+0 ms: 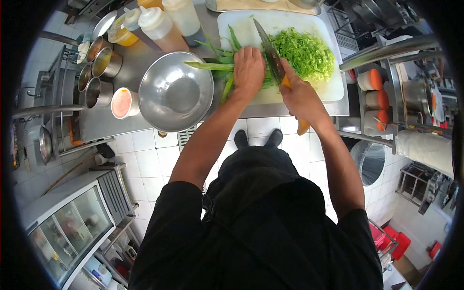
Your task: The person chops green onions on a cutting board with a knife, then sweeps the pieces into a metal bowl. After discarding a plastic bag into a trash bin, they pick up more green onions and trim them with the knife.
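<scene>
On a white cutting board [309, 94], my left hand [250, 70] presses down on a bunch of long green leaves [208, 65] that stick out to its left. My right hand [300, 95] grips the orange handle of a large knife [271, 54]. The dark blade stands just right of my left hand's fingers and points away from me. Right of the blade lies a heap of finely chopped greens [309, 52]. The leaf ends reach over the rim of a steel bowl [176, 92].
Squeeze bottles [162, 29] stand behind the bowl. Metal pots [99, 92] and a tub with pink contents [124, 103] are on its left. A tray [270, 5] lies beyond the board. Metal rails and orange-lidded containers [369, 79] are at the right.
</scene>
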A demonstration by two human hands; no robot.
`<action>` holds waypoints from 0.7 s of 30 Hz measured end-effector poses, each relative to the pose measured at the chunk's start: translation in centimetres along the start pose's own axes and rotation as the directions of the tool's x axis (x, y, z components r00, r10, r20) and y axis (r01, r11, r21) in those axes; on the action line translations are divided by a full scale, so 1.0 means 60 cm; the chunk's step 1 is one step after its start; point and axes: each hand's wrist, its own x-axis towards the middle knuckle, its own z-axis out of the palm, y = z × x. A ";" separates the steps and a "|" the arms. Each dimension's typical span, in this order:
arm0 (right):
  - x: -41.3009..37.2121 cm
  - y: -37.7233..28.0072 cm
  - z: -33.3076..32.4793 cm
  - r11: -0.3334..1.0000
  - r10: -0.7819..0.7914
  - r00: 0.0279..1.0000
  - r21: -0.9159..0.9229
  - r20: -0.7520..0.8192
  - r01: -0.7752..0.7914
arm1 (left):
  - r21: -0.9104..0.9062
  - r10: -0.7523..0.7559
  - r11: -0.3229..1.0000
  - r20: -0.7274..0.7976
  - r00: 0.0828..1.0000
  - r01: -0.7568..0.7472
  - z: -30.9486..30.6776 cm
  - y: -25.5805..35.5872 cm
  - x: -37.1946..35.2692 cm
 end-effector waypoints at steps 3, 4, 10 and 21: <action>-0.021 -0.009 -0.010 0.995 0.096 0.993 -0.002 0.072 -0.096 | -0.039 -0.018 0.999 -0.013 1.000 0.018 0.000 0.017 -0.008; -0.024 -0.009 -0.006 0.996 0.084 0.994 0.001 0.068 -0.084 | -0.028 -0.012 1.000 -0.003 1.000 0.012 -0.003 0.014 -0.009; -0.023 0.003 0.008 1.000 -0.012 1.000 -0.010 0.017 0.012 | -0.014 0.018 1.000 0.013 1.000 -0.017 -0.008 0.004 -0.004; -0.066 0.018 0.051 0.985 -0.056 0.998 -0.165 -0.035 0.050 | -0.044 -0.009 0.999 -0.006 1.000 0.009 -0.010 0.005 -0.003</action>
